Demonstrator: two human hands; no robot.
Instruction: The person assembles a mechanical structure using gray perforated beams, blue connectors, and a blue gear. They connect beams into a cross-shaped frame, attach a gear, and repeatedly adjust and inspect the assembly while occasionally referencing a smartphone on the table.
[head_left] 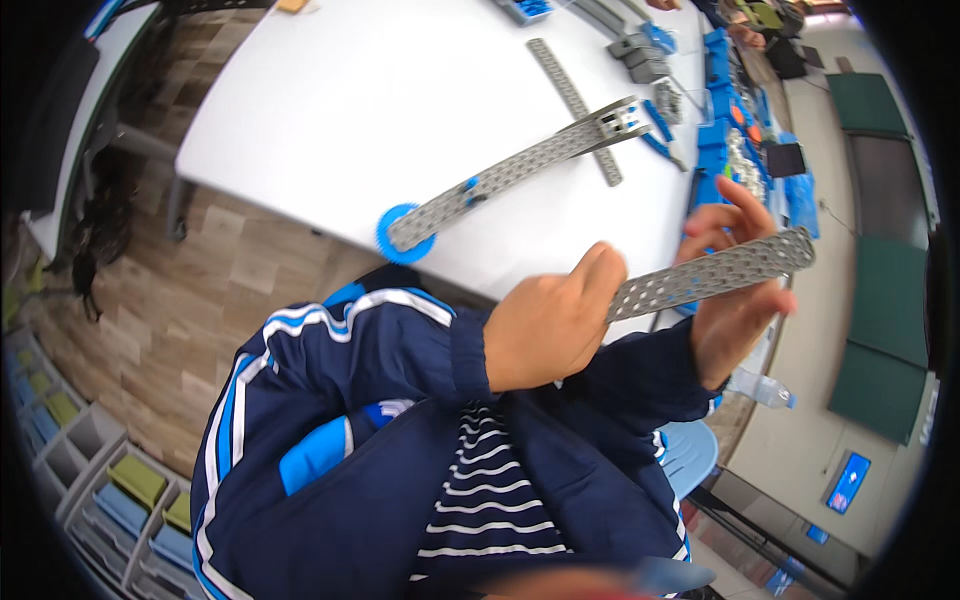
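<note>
My left hand (pixel 553 325) is wrapped round one end of a grey perforated beam (pixel 710 275), raised over the table's near edge. Behind the beam's other end is my right hand (pixel 735 300), its fingers spread and its palm turned toward the beam; whether it touches the beam I cannot tell. On the table, beyond my left hand, lies a long grey beam assembly (pixel 530 168) with small blue pins. A blue gear (pixel 405 234) sits at its near left end. Another flat grey perforated strip (pixel 560 85) lies across under the assembly's far end.
The white table (pixel 320 130) spreads ahead. Along its right side are grey and blue parts (pixel 645 55) and blue bins (pixel 715 150). A plastic bottle (pixel 762 388) and a light blue chair (pixel 690 455) are at my right. Shelves with trays (pixel 125 500) stand at the lower left.
</note>
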